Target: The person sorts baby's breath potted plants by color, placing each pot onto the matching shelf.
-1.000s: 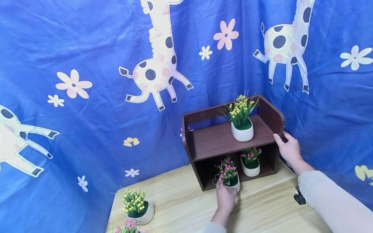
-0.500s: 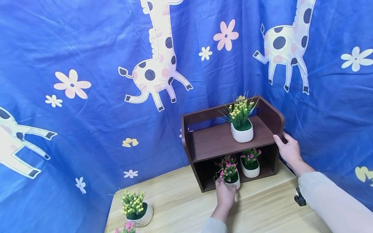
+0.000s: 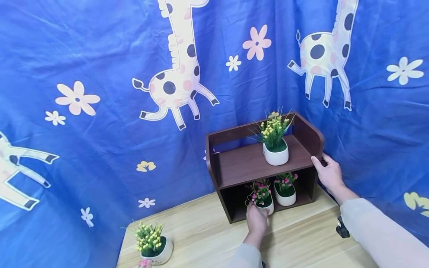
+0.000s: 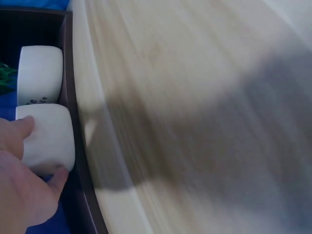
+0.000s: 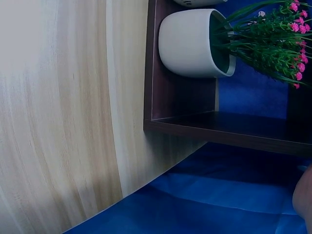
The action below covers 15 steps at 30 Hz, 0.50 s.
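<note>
the left hand (image 3: 257, 221) pinches a pink-flowered pot (image 3: 265, 201) low in the brown shelf (image 3: 241, 163). the right hand (image 3: 330, 174) grips the shelf's side.

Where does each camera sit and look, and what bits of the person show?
Head: on the head, looking forward and down at the brown shelf; left grip, right grip and sleeves show.
Left wrist: on that wrist, looking at the held pot and table; left grip shows at the left edge.
Right wrist: on that wrist, looking at the lower right pot, sideways; only some right grip shows.
Head and left wrist both see the left grip on the held pot.
</note>
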### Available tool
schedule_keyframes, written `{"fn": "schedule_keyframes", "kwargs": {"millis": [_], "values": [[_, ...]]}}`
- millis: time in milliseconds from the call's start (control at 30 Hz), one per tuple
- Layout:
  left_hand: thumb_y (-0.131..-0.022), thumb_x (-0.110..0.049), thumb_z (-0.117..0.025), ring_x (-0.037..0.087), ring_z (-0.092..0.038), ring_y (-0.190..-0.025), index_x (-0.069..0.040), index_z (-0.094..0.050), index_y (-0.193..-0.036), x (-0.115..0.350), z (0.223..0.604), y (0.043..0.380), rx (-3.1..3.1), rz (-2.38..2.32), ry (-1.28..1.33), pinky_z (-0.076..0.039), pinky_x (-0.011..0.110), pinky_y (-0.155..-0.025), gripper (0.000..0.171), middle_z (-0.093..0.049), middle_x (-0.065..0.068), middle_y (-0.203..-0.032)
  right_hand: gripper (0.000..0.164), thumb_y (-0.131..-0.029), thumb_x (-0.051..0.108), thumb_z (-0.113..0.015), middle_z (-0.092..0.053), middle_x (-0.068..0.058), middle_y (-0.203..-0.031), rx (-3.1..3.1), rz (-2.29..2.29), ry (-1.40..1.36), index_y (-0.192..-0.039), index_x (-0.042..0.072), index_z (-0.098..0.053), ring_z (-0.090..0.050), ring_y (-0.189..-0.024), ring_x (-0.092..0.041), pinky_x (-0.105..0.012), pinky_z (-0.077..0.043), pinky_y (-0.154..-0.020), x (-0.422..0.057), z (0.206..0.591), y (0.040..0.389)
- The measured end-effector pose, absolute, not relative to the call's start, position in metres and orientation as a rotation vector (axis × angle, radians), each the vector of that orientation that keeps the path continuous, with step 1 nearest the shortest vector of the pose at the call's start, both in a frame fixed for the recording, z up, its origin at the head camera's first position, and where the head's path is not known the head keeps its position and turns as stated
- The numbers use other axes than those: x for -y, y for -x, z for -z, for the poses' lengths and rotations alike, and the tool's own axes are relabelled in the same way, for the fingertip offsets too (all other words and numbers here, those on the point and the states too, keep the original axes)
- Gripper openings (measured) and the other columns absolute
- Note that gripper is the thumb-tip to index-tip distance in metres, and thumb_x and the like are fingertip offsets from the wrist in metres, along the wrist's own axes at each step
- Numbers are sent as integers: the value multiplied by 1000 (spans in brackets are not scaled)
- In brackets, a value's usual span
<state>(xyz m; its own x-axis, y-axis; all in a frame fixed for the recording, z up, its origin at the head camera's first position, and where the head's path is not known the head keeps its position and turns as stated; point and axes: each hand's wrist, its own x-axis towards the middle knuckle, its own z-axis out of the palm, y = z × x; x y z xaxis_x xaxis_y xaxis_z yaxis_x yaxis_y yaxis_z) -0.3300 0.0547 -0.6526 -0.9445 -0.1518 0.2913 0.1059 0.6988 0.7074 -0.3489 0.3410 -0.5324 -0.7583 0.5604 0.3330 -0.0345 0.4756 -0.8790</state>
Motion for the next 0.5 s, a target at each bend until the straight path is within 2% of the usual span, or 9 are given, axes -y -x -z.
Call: {"fn": "schedule_keyframes", "kwargs": {"millis": [33,67,133,233,267,300,500], "values": [[-70,-25,-89,33,-66,-116,7,-67,-119,-55,653,331,2590,1100,-40,-54,40,-103,62,-68,17,-124,49,-94,46,-65,-59,28,-81,2128,-1277,433,-133,16,-66,-49,-82,6,-13,-40,-75,-341,532,348],[-70,-25,-89,33,-67,-114,6,-67,-118,-55,652,332,2597,1097,-45,-55,41,-101,61,-69,17,-124,49,-94,46,-65,-59,28,-81,2130,-1275,430,-132,16,-66,-49,-82,6,-13,-40,-74,-340,533,348],[-69,-25,-89,33,-68,-112,4,-69,-114,-55,652,334,2601,1093,-50,-56,41,-99,57,-70,15,-122,48,-95,46,-65,-68,14,-88,2133,-1261,426,-132,16,-66,-49,-82,7,-14,-40,-75,-340,533,348],[-68,-27,-89,32,-70,-105,1,-71,-107,-56,652,338,2606,1059,-66,-58,40,-93,51,-72,11,-115,47,-95,45,-66,-71,4,-93,2131,-1254,419,-131,15,-67,-49,-83,7,-14,-40,-75,-338,532,349],[-68,-28,-89,31,-70,-103,0,-71,-106,-56,651,339,2606,1054,-69,-59,41,-91,50,-72,11,-113,46,-95,44,-66,-70,9,-91,2123,-1260,420,-130,15,-68,-49,-83,7,-14,-40,-75,-338,532,349],[-68,-29,-90,31,-71,-100,-1,-71,-105,-57,652,341,2603,1037,-66,-59,40,-89,50,-72,10,-111,46,-94,44,-66,-70,5,-94,2118,-1262,422,-129,15,-68,-49,-84,7,-13,-40,-76,-338,532,349],[-68,-32,-90,29,-71,-90,-4,-72,-98,-62,652,348,2628,954,-66,-60,38,-82,44,-71,8,-100,46,-94,45,-66,-60,27,-86,2105,-1295,443,-129,14,-67,-50,-85,6,-12,-40,-76,-340,532,349]]}}
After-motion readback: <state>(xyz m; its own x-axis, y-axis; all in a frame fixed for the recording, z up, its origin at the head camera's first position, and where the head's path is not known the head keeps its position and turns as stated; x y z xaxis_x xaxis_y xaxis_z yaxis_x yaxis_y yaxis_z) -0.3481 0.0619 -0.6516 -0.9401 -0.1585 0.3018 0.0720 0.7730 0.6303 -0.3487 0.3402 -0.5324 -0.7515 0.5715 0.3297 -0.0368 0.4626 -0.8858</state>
